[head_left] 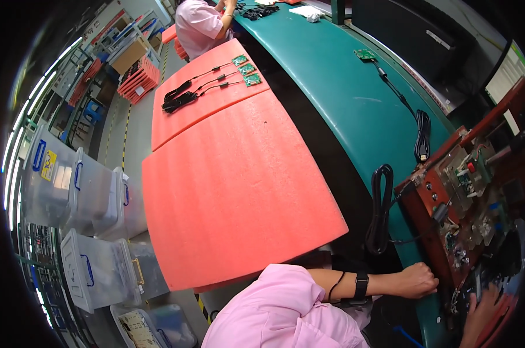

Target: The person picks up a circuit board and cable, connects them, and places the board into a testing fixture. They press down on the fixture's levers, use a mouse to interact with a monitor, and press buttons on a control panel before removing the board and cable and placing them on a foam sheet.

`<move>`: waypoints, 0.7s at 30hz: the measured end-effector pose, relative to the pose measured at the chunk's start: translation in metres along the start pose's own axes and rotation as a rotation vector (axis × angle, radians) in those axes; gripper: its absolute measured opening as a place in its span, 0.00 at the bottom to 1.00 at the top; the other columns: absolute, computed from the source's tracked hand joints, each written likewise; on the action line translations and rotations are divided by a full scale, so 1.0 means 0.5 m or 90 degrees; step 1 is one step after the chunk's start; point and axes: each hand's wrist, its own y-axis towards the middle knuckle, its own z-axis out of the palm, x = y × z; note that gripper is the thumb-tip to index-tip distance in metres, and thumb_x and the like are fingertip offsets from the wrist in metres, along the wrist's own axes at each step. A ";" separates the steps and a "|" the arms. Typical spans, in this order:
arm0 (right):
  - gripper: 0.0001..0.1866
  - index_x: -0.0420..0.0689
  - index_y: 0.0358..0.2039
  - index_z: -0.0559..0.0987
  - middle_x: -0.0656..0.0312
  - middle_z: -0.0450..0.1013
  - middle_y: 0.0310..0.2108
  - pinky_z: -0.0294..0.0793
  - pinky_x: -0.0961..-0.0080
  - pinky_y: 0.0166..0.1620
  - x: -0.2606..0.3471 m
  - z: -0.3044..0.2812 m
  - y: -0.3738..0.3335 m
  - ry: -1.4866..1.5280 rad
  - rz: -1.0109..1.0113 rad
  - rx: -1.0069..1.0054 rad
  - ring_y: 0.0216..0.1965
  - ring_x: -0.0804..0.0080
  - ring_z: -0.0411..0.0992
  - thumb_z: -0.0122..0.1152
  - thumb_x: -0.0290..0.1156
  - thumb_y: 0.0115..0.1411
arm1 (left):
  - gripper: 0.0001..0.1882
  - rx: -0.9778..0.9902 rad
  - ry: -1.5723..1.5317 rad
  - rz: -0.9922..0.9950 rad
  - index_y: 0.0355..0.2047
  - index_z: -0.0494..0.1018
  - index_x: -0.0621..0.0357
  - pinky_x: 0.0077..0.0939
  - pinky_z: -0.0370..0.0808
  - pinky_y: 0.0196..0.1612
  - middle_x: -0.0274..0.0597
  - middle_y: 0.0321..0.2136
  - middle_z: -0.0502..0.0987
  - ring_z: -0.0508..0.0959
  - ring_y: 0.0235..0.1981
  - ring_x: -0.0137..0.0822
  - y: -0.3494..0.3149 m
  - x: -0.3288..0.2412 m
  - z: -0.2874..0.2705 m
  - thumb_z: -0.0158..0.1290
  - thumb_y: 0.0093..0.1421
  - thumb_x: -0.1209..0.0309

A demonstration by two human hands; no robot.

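My left hand is curled into a fist on the front edge of the green bench, beside the red-brown test fixture; nothing shows in it. At the lower right, my right hand reaches over the near part of that fixture with fingers stretched out, partly in shadow. A bundled black cable hangs at the bench edge and its lead runs to the fixture. Mounted on the fixture is a clear block with a small circuit board. Farther up the bench lies a green circuit board wired to a coiled black cable.
Pink foam sheets lie left of the green bench, a dark gap between them. Several boards with cables rest on the far sheet. Clear plastic bins stand at left. A co-worker in pink sits at the far end.
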 end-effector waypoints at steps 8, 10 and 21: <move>0.06 0.37 0.25 0.69 0.53 0.67 0.40 0.46 0.51 0.57 -0.054 0.051 -0.065 0.083 -0.067 -0.121 0.50 0.53 0.59 0.53 0.24 0.45 | 0.14 0.001 0.088 0.020 0.14 0.64 0.58 0.36 0.68 0.20 0.44 0.10 0.68 0.72 0.17 0.45 -0.001 -0.010 -0.024 0.50 0.51 0.64; 0.05 0.37 0.24 0.70 0.54 0.65 0.47 0.41 0.52 0.60 -0.062 0.043 -0.032 0.160 -0.004 0.023 0.57 0.54 0.53 0.52 0.24 0.46 | 0.15 0.004 0.095 0.026 0.14 0.63 0.58 0.35 0.68 0.20 0.44 0.11 0.68 0.72 0.17 0.45 0.002 -0.005 -0.018 0.50 0.51 0.64; 0.05 0.37 0.25 0.71 0.53 0.65 0.48 0.37 0.51 0.60 -0.095 0.031 -0.076 0.085 0.025 0.019 0.58 0.54 0.52 0.53 0.25 0.48 | 0.15 0.003 0.073 0.031 0.14 0.61 0.58 0.34 0.67 0.19 0.42 0.11 0.66 0.70 0.16 0.43 0.007 -0.006 -0.022 0.50 0.52 0.65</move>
